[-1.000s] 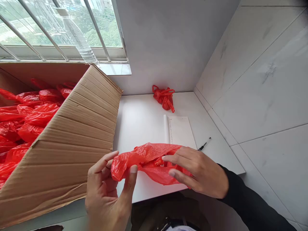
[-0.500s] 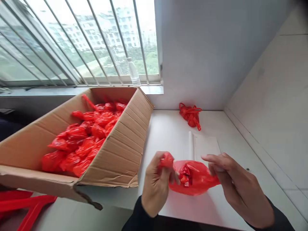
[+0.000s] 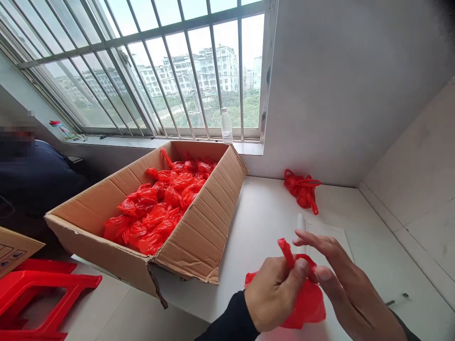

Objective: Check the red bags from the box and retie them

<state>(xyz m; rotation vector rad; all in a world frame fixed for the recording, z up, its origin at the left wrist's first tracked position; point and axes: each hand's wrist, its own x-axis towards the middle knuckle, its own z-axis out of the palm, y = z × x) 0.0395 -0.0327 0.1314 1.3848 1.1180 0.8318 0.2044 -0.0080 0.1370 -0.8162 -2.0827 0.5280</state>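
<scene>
My left hand [image 3: 275,291] is closed in a pinch on the twisted neck of a small red plastic bag [image 3: 307,303], which bulges below the fingers. My right hand [image 3: 343,284] lies against the bag's right side with its fingers stretched out, touching the twisted top. Both hands hover over the front of a white table [image 3: 263,222]. To the left stands an open cardboard box [image 3: 199,237] filled with several tied red bags [image 3: 159,203].
A bunch of red bags [image 3: 302,189] lies at the back of the table by the wall. A white sheet [image 3: 332,232] and a pen [image 3: 396,299] lie near my right hand. A water bottle [image 3: 226,125] stands on the sill. A red stool [image 3: 39,293] and a person [image 3: 31,175] are left.
The camera view has tilted up and back. The bag has been gathered from a spread sheet into a small bundle, and my left hand has twisted its neck upward.
</scene>
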